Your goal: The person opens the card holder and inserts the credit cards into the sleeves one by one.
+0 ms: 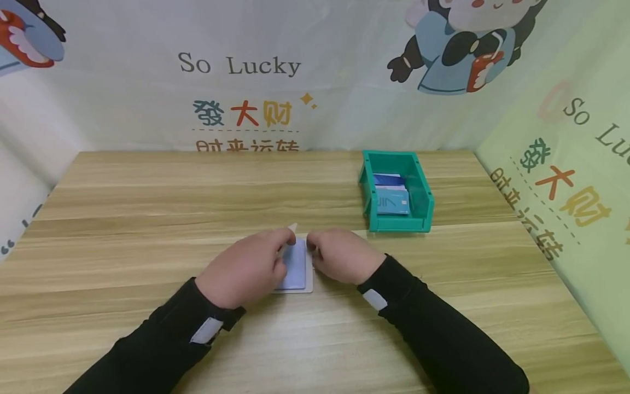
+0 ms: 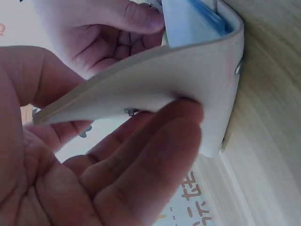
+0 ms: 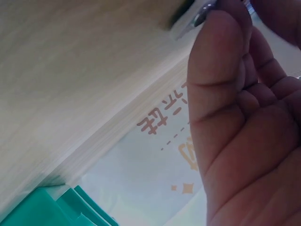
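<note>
A card holder [image 1: 295,267] with a pale cover and lilac-blue inner pages lies open on the wooden table, between both hands. My left hand [image 1: 246,268] grips its raised cover flap; in the left wrist view the pale cover [image 2: 188,77] bends up between thumb and fingers. A small metal snap [image 2: 238,69] sits near the fold, beside bluish clear sleeves [image 2: 186,23]. At the holder's right edge, my right hand [image 1: 344,256] has curled fingers, pinching the edge. In the right wrist view, a shiny metal piece [image 3: 203,15] shows at its fingertips.
A green open-front bin [image 1: 425,210] stands at the back right of the wooden table [image 1: 147,219], with several cards [image 1: 392,202] in it. Behind the table hangs a printed cloth [image 1: 344,109], and it also runs along the right side.
</note>
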Available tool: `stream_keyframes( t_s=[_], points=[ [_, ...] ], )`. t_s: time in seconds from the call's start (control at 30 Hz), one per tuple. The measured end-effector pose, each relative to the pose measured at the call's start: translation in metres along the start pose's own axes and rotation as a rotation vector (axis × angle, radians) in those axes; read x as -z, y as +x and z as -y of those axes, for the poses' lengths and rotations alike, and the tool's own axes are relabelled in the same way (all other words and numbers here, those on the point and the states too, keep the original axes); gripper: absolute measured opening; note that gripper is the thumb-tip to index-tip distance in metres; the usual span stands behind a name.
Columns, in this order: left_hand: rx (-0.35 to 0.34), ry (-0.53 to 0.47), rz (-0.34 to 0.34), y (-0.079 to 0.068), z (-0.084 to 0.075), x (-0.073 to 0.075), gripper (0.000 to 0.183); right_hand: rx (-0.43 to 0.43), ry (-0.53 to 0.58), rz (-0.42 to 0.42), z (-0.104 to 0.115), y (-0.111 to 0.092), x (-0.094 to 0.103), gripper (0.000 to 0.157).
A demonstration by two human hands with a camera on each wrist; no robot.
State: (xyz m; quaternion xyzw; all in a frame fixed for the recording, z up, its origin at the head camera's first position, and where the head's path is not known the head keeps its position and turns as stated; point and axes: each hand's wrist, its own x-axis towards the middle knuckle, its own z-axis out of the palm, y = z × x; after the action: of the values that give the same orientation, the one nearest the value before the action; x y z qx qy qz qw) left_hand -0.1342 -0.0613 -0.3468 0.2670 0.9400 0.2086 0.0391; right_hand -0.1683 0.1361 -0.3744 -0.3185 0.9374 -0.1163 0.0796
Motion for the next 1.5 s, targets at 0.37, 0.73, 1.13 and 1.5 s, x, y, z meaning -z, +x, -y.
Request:
stream_keyframes(
  t_s=[0.37,0.73,1.13,1.5],
  points=[
    [0.132,-0.124,0.01,-0.003,0.008,0.01,0.02,-0.013,-0.035,0.051,0.002,0.001,-0.001,0.057],
    [0.194,-0.076,0.01,-0.004,0.018,0.015,0.025,-0.065,-0.064,0.069,0.003,0.0,0.002,0.054],
    [0.211,0.125,0.016,-0.001,0.027,0.012,0.047,-0.083,-0.066,0.073,0.0,-0.002,0.005,0.052],
    [0.153,0.278,0.088,-0.004,0.037,0.006,0.047,-0.094,-0.073,0.075,-0.001,-0.001,0.003,0.053]
  ],
)
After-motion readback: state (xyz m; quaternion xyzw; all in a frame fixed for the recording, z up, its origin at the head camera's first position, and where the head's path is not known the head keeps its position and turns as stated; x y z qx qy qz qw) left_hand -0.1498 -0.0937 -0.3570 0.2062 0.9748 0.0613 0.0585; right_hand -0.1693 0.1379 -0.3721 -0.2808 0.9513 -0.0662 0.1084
